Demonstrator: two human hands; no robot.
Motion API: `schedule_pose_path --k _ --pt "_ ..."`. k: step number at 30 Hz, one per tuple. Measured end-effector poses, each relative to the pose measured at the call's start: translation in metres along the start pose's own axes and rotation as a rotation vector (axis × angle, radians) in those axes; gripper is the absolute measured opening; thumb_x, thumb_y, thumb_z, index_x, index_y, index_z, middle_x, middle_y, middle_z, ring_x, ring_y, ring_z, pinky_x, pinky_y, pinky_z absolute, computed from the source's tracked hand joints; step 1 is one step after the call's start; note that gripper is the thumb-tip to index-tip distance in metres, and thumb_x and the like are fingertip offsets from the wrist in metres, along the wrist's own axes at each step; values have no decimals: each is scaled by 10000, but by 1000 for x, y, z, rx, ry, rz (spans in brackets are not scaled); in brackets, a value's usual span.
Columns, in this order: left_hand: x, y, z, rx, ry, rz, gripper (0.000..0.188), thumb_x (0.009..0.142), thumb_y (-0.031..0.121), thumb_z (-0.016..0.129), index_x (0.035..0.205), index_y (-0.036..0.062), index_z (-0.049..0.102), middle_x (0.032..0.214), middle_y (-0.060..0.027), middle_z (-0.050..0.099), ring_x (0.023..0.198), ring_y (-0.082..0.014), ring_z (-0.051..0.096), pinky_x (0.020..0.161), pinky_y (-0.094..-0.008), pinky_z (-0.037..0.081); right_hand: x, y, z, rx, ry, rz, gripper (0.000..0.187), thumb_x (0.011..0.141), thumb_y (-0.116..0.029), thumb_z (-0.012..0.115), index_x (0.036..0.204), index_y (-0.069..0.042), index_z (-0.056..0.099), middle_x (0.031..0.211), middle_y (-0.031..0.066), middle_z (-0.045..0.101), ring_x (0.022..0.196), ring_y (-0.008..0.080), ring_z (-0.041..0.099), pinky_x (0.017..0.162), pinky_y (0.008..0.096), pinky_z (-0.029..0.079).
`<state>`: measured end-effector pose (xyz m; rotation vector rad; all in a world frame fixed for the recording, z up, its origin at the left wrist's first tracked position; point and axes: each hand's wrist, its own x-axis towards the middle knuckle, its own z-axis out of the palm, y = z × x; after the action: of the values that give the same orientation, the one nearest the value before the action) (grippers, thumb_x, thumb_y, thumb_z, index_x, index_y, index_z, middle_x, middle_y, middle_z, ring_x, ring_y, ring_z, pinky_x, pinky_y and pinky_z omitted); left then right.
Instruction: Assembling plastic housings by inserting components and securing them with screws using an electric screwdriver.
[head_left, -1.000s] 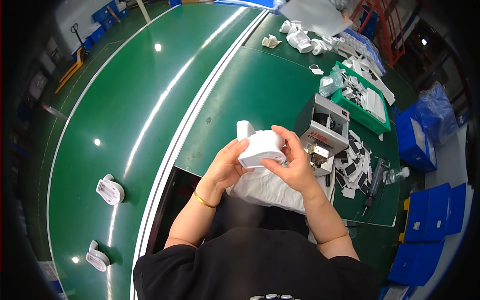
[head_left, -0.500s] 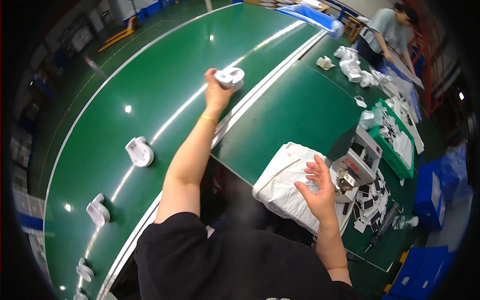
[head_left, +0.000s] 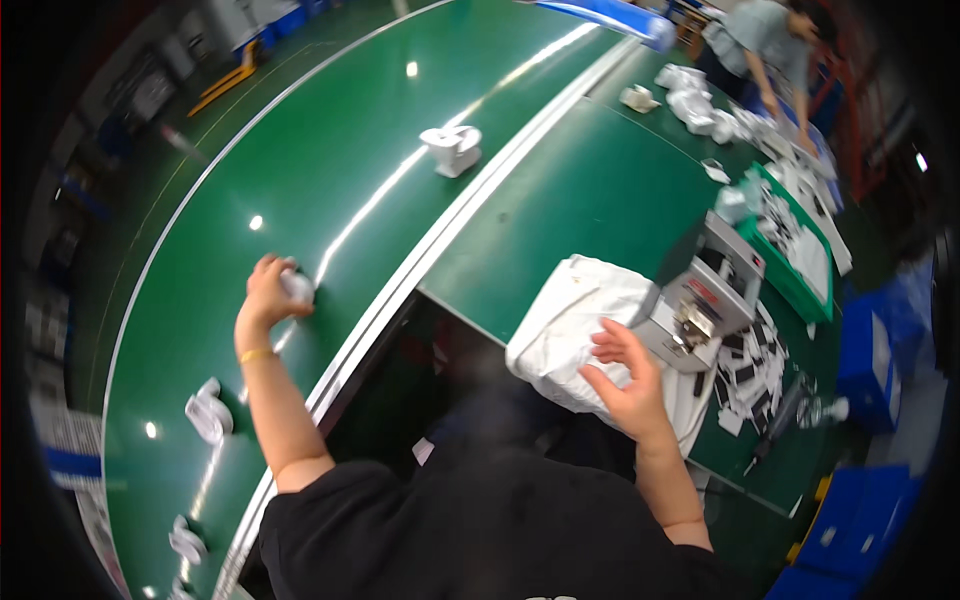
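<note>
Head view: at centre left of the frame, the left hand (head_left: 266, 292) is gripping a white part (head_left: 299, 287) on or just above a long green surface (head_left: 330, 180); blur is hiding which. The right hand (head_left: 630, 385), right of centre, is holding only air, its thumb and fingers standing wide apart over a white cloth bundle (head_left: 570, 305); whether it is touching the cloth, one cannot tell. Similar pieces are standing along the same surface: an upper piece (head_left: 455, 150) at upper centre, a middle piece (head_left: 210, 412) at left and a lower piece (head_left: 187, 541) at lower left.

Containers: at upper right, a green crate (head_left: 793, 288) is holding a jumble of white and dark pieces (head_left: 780, 222), with a clear plastic bag (head_left: 735, 204) lying against its left end. At the top edge, a blue container (head_left: 640, 27) is being cut off by the frame, its contents hidden. At far right, a blue box (head_left: 866, 365) is standing near blue bins (head_left: 850, 530) at lower right; what they are holding is too blurred to tell. Between the bundle and the crate, a grey machine (head_left: 705, 290) is standing beside a loose heap of black and white pieces (head_left: 748, 375).
</note>
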<state>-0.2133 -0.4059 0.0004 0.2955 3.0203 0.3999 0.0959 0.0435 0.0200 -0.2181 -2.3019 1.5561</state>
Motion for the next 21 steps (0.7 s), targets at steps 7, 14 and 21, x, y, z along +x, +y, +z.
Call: schedule_pose_path --k 7,14,21 --pt "-41 167 -18 -636 -65 219 551 671 184 820 1154 40 600 1338 -154 529 1085 -273 599 907 -360 511 -6 -7 19 -115 93 -199 618 762 -102 814 1317 -33 551 1248 146 609 1129 261 617 963 353 489" --pt "-139 363 53 -1258 -875 614 581 818 172 762 1308 14 492 1266 -118 571 1031 -192 594 854 -302 499 -24 4 -9 -382 510 -213 1066 661 -344 892 1472 -16 284 1400 240 428 1292 357 458 1072 426 390" --pt "-146 411 88 -1100 -966 1209 1149 566 75 922 1505 27 262 1422 -158 468 1341 -244 434 1098 -365 368 -86 15 -57 586 207 244 702 859 -303 690 1416 9 400 1310 105 538 1182 171 531 1019 326 423"
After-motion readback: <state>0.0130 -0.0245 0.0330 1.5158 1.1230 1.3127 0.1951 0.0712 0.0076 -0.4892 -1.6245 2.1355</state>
